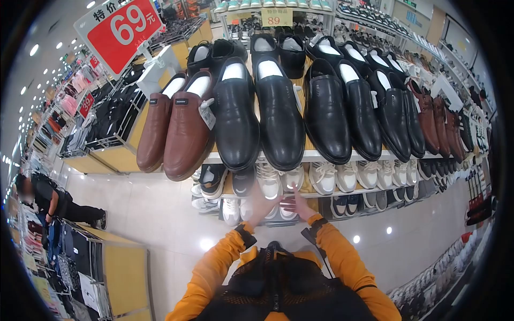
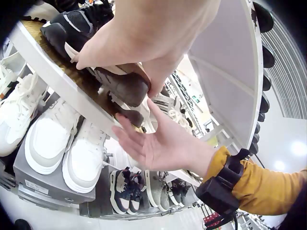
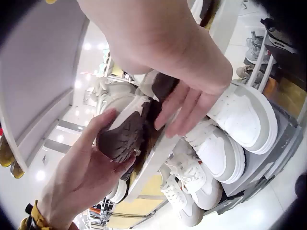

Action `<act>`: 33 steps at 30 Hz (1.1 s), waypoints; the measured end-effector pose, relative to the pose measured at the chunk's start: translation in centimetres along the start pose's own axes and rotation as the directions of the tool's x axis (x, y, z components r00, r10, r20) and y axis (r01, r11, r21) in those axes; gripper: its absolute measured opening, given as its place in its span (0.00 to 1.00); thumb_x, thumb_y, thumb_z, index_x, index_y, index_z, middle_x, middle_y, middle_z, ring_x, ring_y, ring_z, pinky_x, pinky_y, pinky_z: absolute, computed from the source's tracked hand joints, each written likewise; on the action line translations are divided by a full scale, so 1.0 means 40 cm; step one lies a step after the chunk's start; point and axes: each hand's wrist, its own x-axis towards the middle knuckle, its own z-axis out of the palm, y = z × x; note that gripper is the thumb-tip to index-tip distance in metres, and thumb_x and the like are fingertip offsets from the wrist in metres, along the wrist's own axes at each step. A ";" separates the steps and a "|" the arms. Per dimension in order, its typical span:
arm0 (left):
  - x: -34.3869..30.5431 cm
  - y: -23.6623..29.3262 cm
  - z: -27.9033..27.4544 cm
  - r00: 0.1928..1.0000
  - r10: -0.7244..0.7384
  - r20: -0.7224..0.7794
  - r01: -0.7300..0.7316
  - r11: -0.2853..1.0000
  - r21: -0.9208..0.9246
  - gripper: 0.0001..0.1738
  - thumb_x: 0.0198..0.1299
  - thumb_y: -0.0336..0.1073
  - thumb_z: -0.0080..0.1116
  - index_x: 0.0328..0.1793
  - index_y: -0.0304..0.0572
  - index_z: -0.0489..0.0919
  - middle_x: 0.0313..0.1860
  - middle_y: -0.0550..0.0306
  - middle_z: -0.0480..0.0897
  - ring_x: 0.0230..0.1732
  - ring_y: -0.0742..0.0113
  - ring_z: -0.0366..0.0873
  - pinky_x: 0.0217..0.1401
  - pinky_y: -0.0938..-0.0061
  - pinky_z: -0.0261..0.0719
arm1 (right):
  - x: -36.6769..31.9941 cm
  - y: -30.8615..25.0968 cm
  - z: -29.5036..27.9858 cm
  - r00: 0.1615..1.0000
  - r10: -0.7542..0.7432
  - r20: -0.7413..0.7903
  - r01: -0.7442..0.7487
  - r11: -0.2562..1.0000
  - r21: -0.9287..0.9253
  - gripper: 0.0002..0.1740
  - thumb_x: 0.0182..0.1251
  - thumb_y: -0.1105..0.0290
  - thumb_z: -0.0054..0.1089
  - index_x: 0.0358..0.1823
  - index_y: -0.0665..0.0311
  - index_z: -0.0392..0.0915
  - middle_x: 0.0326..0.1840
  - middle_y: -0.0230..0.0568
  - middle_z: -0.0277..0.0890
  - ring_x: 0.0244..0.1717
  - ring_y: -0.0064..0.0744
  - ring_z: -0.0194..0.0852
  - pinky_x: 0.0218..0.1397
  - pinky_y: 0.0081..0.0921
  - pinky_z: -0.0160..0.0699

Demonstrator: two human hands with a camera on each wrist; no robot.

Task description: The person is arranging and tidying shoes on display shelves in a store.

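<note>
My left hand (image 1: 262, 204) is at the lower shelf among pale shoes. In the left wrist view my left hand (image 2: 144, 40) grips a light shoe with a dark sole (image 2: 129, 88). The right wrist view shows the left thumb and fingers round that ridged dark sole (image 3: 122, 139). Beside it is my right hand (image 1: 300, 206), with relaxed, partly spread fingers (image 2: 132, 139) and nothing in its grasp. A second dark sole (image 2: 132, 116) lies close to the right fingertips; whether they touch is unclear. The right hand (image 3: 168, 48) hangs over the shelf edge (image 3: 156, 158).
Black loafers (image 1: 281, 120) and brown loafers (image 1: 187, 134) line the upper shelf, directly above the hands. White sneakers (image 2: 50, 134) stand on a grey box (image 2: 36, 179) below. A person (image 1: 53, 198) stands by racks at the left. A red price sign (image 1: 123, 32) is at upper left.
</note>
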 end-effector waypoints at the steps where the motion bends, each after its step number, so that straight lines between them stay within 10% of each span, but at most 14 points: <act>1: 0.002 -0.003 0.003 1.000 -0.029 -0.002 0.029 1.000 -0.005 0.64 0.39 0.52 0.77 0.75 0.28 0.49 0.70 0.33 0.59 0.72 0.43 0.56 0.74 0.58 0.55 | -0.004 -0.016 0.001 0.993 0.064 -0.097 -0.063 0.998 0.013 0.40 0.67 0.38 0.50 0.64 0.67 0.64 0.56 0.47 0.74 0.55 0.37 0.77 0.59 0.30 0.78; 10: -0.001 -0.023 0.005 0.998 -0.058 0.021 0.057 0.998 0.017 0.65 0.37 0.45 0.77 0.76 0.29 0.47 0.71 0.35 0.58 0.73 0.44 0.54 0.75 0.60 0.55 | 0.048 0.001 -0.033 0.979 -0.167 -0.113 0.179 0.978 0.109 0.32 0.63 0.55 0.66 0.58 0.71 0.67 0.55 0.47 0.73 0.48 0.38 0.81 0.50 0.25 0.83; 24: 0.013 -0.075 0.020 0.997 0.076 -0.002 -0.076 0.995 -0.068 0.56 0.46 0.48 0.73 0.74 0.28 0.53 0.65 0.36 0.67 0.68 0.51 0.65 0.71 0.63 0.60 | -0.003 0.071 -0.063 0.990 -0.105 -0.091 0.112 0.991 0.077 0.42 0.65 0.45 0.59 0.69 0.65 0.54 0.64 0.45 0.65 0.57 0.36 0.74 0.58 0.30 0.75; 30: -0.088 -0.272 -0.134 0.835 -0.550 0.015 0.450 0.667 -0.594 0.39 0.62 0.44 0.61 0.74 0.38 0.58 0.57 0.47 0.76 0.63 0.60 0.70 0.66 0.67 0.65 | -0.096 0.091 -0.132 0.960 0.044 0.278 -0.002 0.989 -0.147 0.32 0.73 0.44 0.45 0.61 0.65 0.65 0.60 0.41 0.73 0.59 0.36 0.72 0.65 0.32 0.69; 32: -0.052 -0.244 -0.240 0.513 -0.850 -0.121 0.512 0.416 -0.751 0.41 0.62 0.50 0.60 0.75 0.43 0.55 0.66 0.50 0.68 0.70 0.56 0.62 0.72 0.60 0.57 | -0.116 0.103 -0.152 0.971 0.056 0.234 -0.019 0.987 -0.157 0.30 0.73 0.44 0.45 0.59 0.65 0.66 0.59 0.41 0.73 0.59 0.35 0.72 0.65 0.32 0.69; 33: -0.039 -0.251 -0.266 0.660 -0.724 -0.201 0.424 0.579 -0.697 0.48 0.59 0.55 0.62 0.77 0.41 0.51 0.69 0.49 0.65 0.72 0.59 0.59 0.71 0.62 0.59 | -0.123 0.108 -0.157 0.979 0.072 0.193 -0.038 0.985 -0.171 0.29 0.73 0.45 0.45 0.58 0.64 0.68 0.59 0.41 0.74 0.59 0.35 0.71 0.65 0.33 0.68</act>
